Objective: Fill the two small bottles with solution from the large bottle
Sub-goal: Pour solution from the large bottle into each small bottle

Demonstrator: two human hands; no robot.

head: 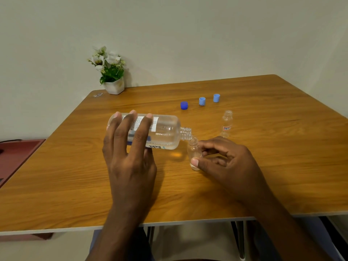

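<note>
My left hand (130, 147) grips the large clear bottle (165, 131), which lies tipped on its side above the table, its uncapped neck pointing right. That neck touches the mouth of a small clear bottle (193, 149), which stands upright and is held by thumb and fingers of my right hand (226, 162). A thin stream passes into it; only a little liquid shows at its bottom. The second small bottle (227, 123) stands upright and uncapped farther right, apart from both hands.
A dark blue cap (184, 105) and two light blue caps (202, 101) (216, 98) sit in a row behind the bottles. A potted white-flowered plant (111, 72) stands at the wooden table's (263, 185) far left corner. A reddish surface (15, 157) lies at the left.
</note>
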